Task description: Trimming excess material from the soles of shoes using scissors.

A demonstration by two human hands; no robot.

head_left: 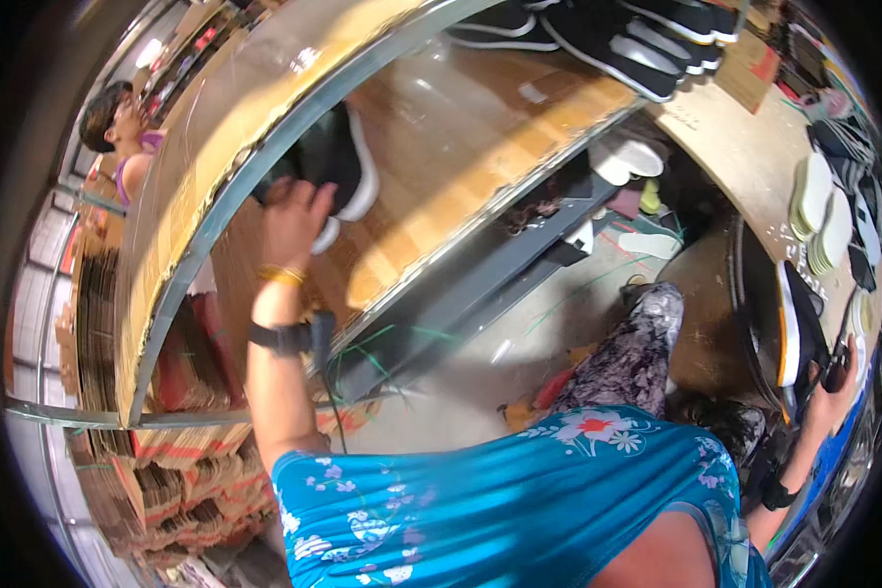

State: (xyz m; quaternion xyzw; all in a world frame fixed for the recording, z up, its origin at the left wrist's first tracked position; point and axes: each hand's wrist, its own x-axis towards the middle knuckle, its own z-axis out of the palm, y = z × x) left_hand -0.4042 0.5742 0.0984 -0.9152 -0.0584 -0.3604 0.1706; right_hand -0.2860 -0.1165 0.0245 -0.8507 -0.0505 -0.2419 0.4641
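On the shelf at the left, my left hand [301, 218] is closed over the near end of a black shoe [339, 157] with a white sole. A second white sole edge shows just under it. Motion blurs the fingertips a little. Far to the right, my right hand [837, 392] is closed around a small dark thing [835, 370], whose kind I cannot make out. Beside that hand, a black shoe [800, 318] with a white and orange sole edge stands on its side at the bench's edge.
More black shoes [632, 49] lie at the shelf's [441, 147] far end, inside a metal rail [206, 235]. Pale insoles [813, 196] and dark pieces lie on the right bench [720, 147]. Flattened cardboard [181, 480] is stacked at lower left. Another person [122, 137] is beyond the shelf.
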